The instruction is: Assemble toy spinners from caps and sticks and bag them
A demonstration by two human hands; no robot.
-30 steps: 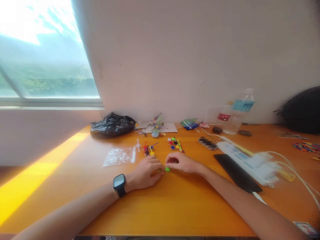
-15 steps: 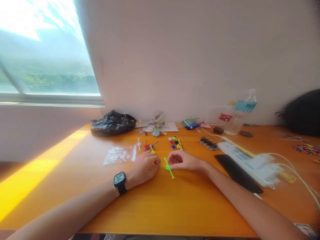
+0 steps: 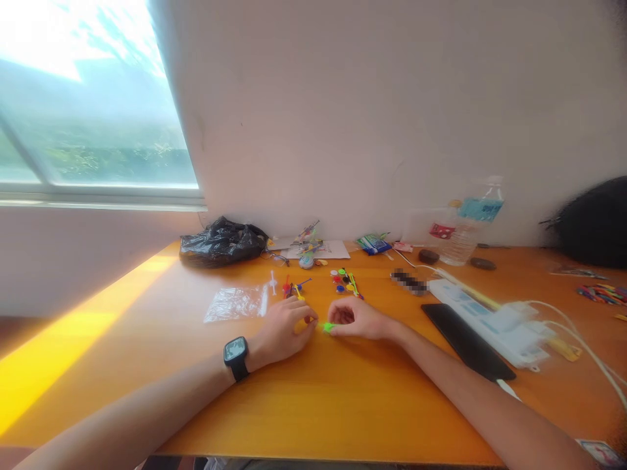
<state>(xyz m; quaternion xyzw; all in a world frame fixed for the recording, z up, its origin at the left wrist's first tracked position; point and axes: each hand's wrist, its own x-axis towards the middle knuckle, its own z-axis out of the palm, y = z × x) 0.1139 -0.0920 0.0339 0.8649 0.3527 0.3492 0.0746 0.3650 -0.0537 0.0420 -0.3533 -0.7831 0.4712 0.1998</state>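
Observation:
My left hand [image 3: 284,329], with a black smartwatch [image 3: 235,356] on the wrist, rests on the orange table [image 3: 343,398] with fingers curled round a small red piece [image 3: 307,319]. My right hand [image 3: 356,318] pinches a bright green plastic stick with a disc [image 3: 327,326], its tip pointing at the left fingers. The two hands nearly touch. Behind them lie small coloured sticks and discs in two clusters, one [image 3: 292,288] to the left and one [image 3: 345,281] to the right.
An empty clear plastic bag [image 3: 234,303] lies to the left, a black plastic bag [image 3: 223,242] by the wall. A black phone [image 3: 465,339], a white power strip with cables [image 3: 494,320] and a water bottle [image 3: 467,225] stand right. A dark bag [image 3: 592,222] sits far right.
Half a second ago the green stick stood out slanted below my right fingers; now it is turned level and brought against my left fingertips. The hands have closed together.

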